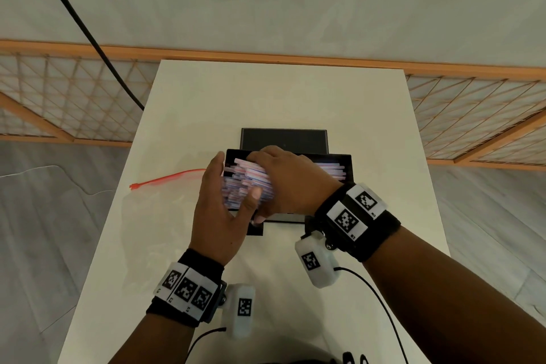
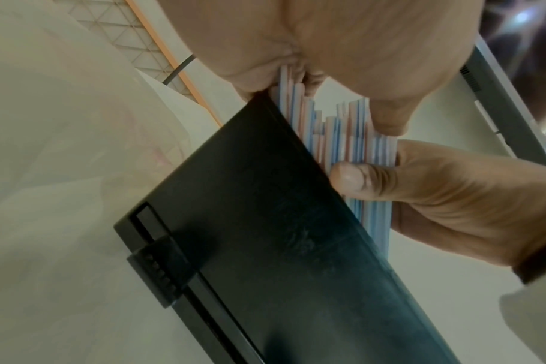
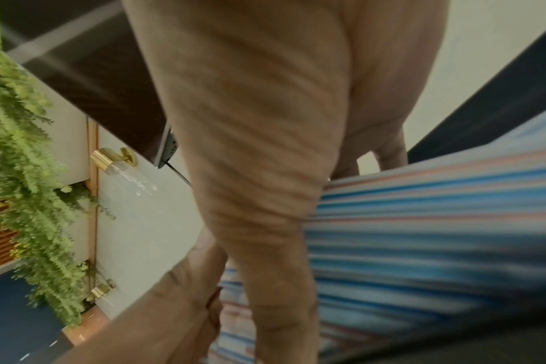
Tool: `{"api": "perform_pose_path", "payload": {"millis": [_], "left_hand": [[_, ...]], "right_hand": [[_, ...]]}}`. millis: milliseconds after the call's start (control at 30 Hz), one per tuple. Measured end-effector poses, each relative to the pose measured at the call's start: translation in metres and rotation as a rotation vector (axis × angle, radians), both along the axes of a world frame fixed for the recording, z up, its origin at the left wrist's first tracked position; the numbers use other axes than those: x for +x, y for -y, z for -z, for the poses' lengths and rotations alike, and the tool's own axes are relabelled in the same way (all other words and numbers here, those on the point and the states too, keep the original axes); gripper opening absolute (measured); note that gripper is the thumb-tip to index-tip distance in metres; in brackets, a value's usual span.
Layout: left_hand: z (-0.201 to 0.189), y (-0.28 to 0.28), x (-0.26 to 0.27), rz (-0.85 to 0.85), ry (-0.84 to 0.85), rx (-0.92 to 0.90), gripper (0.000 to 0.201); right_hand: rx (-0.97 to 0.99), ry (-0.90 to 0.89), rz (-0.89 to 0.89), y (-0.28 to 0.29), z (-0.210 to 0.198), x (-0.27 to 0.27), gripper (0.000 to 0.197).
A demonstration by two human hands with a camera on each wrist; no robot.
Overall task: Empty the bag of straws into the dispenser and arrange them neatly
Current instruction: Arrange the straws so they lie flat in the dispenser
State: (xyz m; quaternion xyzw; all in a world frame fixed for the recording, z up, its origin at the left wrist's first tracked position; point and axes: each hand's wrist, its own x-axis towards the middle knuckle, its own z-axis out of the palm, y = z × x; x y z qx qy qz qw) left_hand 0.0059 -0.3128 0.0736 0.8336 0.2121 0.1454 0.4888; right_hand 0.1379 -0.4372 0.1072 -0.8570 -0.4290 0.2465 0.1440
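— Where are the straws [image 1: 251,183] at this moment?

— Bunched in a thick bundle just above the open black dispenser [image 1: 345,162], at its left end. A few more lie lengthways inside it, showing past my right wrist. They are white with blue and red stripes.

— And your hands?

— My right hand [image 1: 291,183] is clamped over the bundle from above, fingers curled across the top and the thumb wrapped underneath. In the left wrist view the thumb presses the straws against the dispenser's dark front wall. My left hand [image 1: 220,216] is open, palm set flat against the straw ends at the left, fingers straight and pointing away from me, the thumb lying along the near side of the bundle. So the two hands are close together, meeting at the bundle.

— Are the ends even?

— No. From the left wrist camera they stand staggered, some reaching further than others.

— The bag?

— The clear bag [image 1: 153,216] with its red zip strip lies flat on the white worktop [image 1: 369,115], just left of the dispenser. I cannot tell whether anything is left inside.

— Anything else there?

— A dark flat panel [image 1: 283,139] sits right behind the dispenser.
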Motion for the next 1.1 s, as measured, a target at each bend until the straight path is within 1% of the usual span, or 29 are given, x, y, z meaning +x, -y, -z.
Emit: {"api": "perform_pose_path", "payload": {"millis": [133,200,300,433,533,667,733,800,867,1000,1100], "left_hand": [[-0.002,0.004,-0.002,0.003,0.025,0.029,0.091],[-0.003,0.007,-0.002,0.009,0.026,0.064,0.088],[-0.004,0.009,-0.003,0.018,0.038,0.098,0.084],[-0.004,0.009,-0.002,0.031,0.061,0.133,0.078],[-0.001,0.008,-0.001,0.023,0.042,0.148,0.077],[0.001,0.008,-0.002,0.031,0.032,0.134,0.085],[0.003,0.007,-0.003,0.029,0.038,0.107,0.080],[0.005,0.006,-0.005,0.043,0.048,0.123,0.073],[0.006,0.005,-0.006,0.057,0.045,0.162,0.070],[0.007,0.005,-0.007,0.041,0.032,0.129,0.079],[0.006,0.005,-0.008,0.031,0.029,0.108,0.083]], "right_hand": [[0.042,0.094,0.040,0.009,0.003,-0.011,0.110],[0.060,0.111,0.067,0.011,0.005,-0.013,0.108],[0.089,0.012,0.095,0.011,0.005,-0.012,0.102],[0.105,-0.159,0.075,0.009,0.005,-0.005,0.089],[0.093,-0.197,0.040,0.008,0.003,-0.001,0.086],[0.096,-0.244,0.031,0.003,0.003,0.002,0.081],[0.060,-0.256,0.017,0.001,0.002,0.003,0.078],[0.027,-0.239,0.000,0.000,0.001,0.002,0.076],[0.024,-0.195,-0.007,-0.003,0.000,0.001,0.073],[0.011,-0.114,0.000,-0.009,0.000,-0.002,0.066],[0.009,-0.080,-0.001,-0.010,0.000,-0.004,0.068]]}}
